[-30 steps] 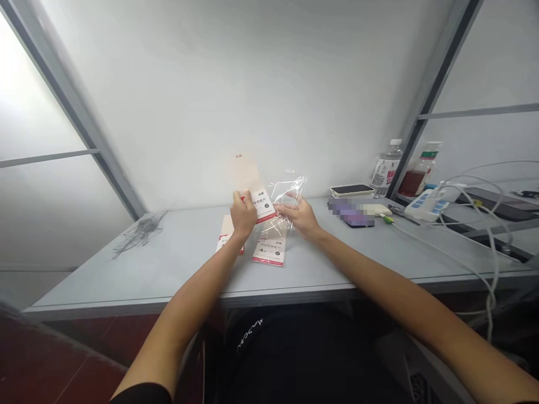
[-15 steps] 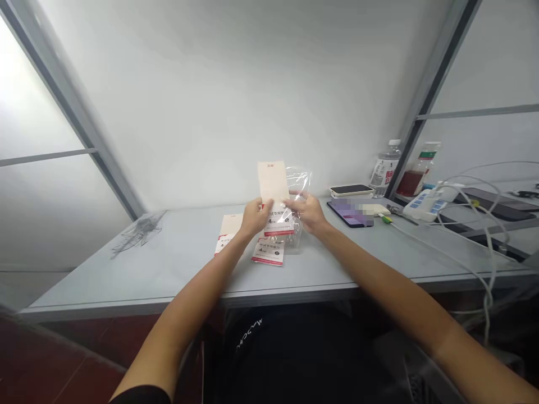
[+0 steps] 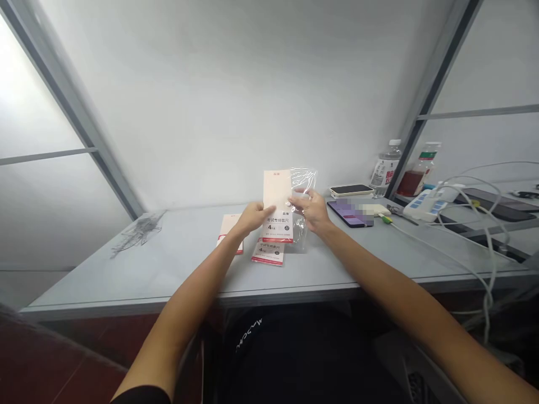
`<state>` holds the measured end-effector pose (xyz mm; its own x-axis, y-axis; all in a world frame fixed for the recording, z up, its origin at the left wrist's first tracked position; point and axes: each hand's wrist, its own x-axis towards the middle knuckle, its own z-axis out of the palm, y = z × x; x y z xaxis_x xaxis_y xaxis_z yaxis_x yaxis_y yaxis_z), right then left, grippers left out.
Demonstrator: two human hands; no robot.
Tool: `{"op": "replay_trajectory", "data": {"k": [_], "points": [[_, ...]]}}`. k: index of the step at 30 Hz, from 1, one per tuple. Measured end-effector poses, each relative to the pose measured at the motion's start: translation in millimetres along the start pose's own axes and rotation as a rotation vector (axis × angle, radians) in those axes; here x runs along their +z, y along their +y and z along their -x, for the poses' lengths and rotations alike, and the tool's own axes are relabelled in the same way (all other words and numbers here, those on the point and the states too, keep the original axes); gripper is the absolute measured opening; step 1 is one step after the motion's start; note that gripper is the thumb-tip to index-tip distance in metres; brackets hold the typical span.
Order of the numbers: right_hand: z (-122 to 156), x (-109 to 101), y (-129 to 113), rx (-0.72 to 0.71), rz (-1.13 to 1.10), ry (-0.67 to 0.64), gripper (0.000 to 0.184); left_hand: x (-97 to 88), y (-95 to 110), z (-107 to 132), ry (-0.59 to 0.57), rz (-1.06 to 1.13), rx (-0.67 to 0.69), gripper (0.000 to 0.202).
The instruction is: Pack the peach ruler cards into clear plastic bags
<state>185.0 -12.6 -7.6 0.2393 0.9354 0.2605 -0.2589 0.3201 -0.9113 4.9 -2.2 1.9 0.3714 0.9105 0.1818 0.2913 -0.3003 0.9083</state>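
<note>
"Where is the cream card [image 3: 277, 188]?"
"Held up over the desk [image 3: 177, 258], its printed face showing; the left hand [image 3: 253, 216] pinches it at the left edge, thumb laid across the front"
"And the right hand [image 3: 316, 213]?"
"That one pinches the clear bag [image 3: 305, 178] beside the card's right edge; whether the card sits partly inside the bag, I cannot tell"
"What lies beneath?"
"A flat packet [image 3: 268, 256] with a red lower band, its top hidden behind the card; a second card [image 3: 229, 223] lies to the left, partly covered by the left forearm [image 3: 208, 269]; a purple-screened phone [image 3: 349, 216] rests well apart, to the right"
</note>
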Motion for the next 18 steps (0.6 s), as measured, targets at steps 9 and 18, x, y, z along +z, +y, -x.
{"op": "replay_trajectory", "data": {"k": [9, 18], "points": [[8, 7, 4, 0.044, 0.045, -0.201, 0.043, 4.0, 1, -4, 0.110, 0.375, -0.029, 0.041], [7, 7, 11, 0.024, -0.004, -0.159, 0.041, -0.8, -6, -8, 0.236, 0.172, 0.007, 0.036]]}}
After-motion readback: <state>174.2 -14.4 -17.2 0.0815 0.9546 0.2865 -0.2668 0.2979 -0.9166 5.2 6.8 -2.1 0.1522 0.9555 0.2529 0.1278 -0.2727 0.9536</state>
